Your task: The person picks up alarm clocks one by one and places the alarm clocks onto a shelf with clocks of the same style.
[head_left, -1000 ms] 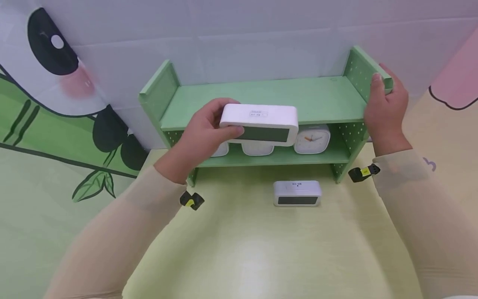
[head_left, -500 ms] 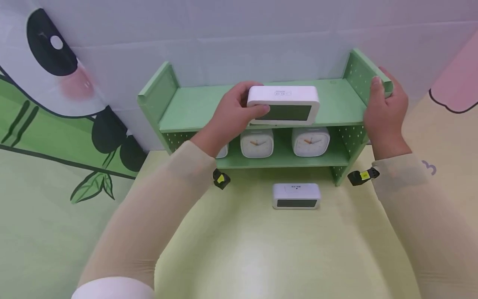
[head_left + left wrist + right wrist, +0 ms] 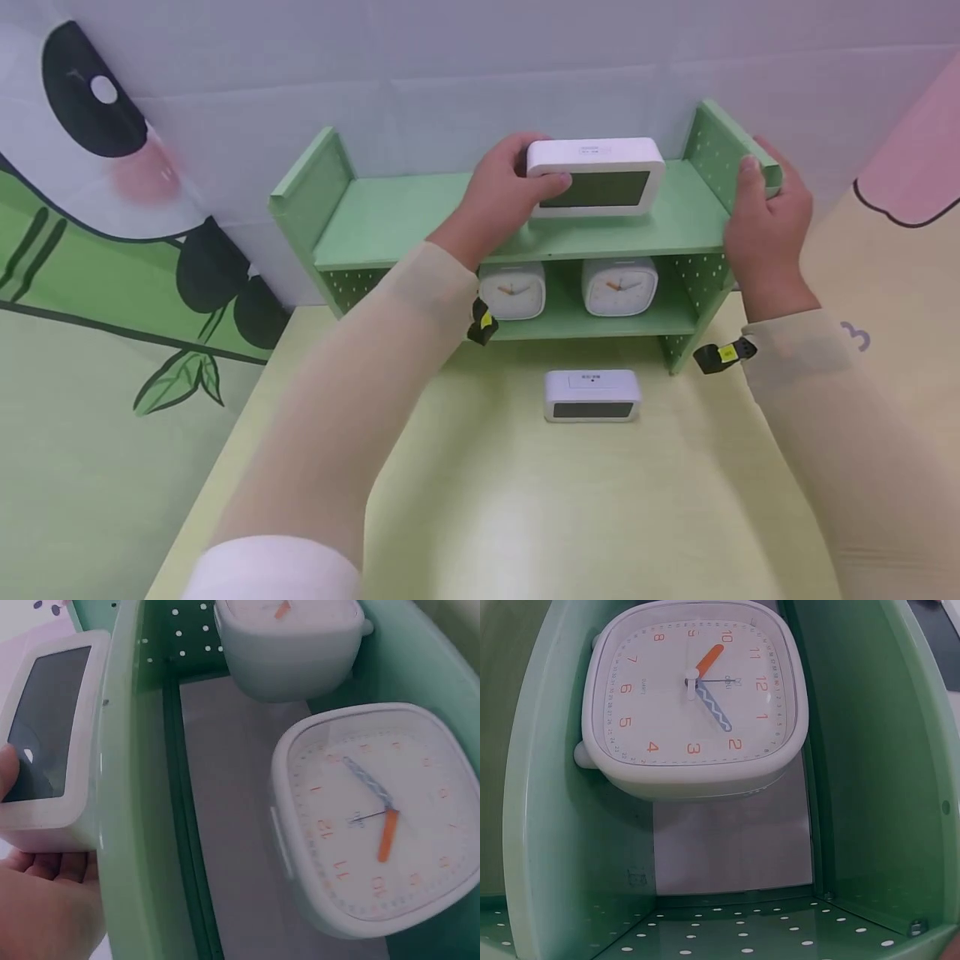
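Observation:
My left hand (image 3: 495, 200) grips the left end of a white digital clock (image 3: 603, 187), thumb on its dark screen and fingers behind. The clock is upright at the right half of the green shelf's (image 3: 405, 208) top board. In the left wrist view its lower edge overlaps the board's front edge. My right hand (image 3: 772, 221) holds the shelf's right side panel (image 3: 727, 150), thumb on the front edge, fingers behind it. On the lower board stand white analog clocks, one at the right (image 3: 621, 287) and one in the middle (image 3: 513, 292).
A second white digital clock (image 3: 592, 396) lies on the pale wooden table (image 3: 525, 500) before the shelf. A wall covering (image 3: 510, 100) with cartoon prints rises behind. My left forearm crosses in front of the shelf's lower left part.
My left hand has carried the digital clock up and to the right, from before the shelf's front to over its top board. The right hand keeps its grip on the panel.

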`<state>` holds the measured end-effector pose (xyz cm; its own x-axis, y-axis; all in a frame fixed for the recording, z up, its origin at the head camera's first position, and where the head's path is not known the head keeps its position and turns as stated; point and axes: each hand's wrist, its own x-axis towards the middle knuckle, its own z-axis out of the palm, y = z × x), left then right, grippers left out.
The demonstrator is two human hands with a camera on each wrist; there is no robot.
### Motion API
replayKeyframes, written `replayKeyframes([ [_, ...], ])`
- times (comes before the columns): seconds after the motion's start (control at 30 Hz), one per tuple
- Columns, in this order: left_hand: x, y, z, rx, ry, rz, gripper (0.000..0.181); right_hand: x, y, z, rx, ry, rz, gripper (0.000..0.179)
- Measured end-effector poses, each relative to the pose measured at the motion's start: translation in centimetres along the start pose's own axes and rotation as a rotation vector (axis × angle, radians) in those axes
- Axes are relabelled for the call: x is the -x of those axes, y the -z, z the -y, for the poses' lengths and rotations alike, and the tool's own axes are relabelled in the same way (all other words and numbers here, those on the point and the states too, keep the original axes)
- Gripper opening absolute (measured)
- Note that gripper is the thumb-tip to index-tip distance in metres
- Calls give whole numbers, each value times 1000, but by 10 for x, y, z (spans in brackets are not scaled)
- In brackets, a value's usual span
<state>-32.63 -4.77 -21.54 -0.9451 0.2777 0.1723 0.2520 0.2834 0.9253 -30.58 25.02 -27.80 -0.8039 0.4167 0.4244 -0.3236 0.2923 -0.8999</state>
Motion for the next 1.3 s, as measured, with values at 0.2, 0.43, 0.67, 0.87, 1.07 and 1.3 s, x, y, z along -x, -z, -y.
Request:
replayKeyframes([
  [0.2, -13, -10, -12, -90, 47, -2, 49, 0, 2, 6, 5, -8, -6, 45],
  [0.43, -27, -25, -13, -205, 68, 46, 53, -1, 6, 8, -5, -33, -2, 45],
  [0.67, -31, -40, -14, -201, 41, 59, 53, -3, 5, 7, -21, -30, -6, 46],
  [0.87, -32, -50, -16, -177, 60, 50, 53, -1, 3, 8, -12, -25, -15, 45],
  [1.07, -30, -56, -18, -163, 94, 38, 54, -1, 3, 8, -4, -13, -12, 45],
  [1.3, -29, -58, -17, -190, 109, 49, 57, -2, 8, 3, -24, -40, -8, 45],
])
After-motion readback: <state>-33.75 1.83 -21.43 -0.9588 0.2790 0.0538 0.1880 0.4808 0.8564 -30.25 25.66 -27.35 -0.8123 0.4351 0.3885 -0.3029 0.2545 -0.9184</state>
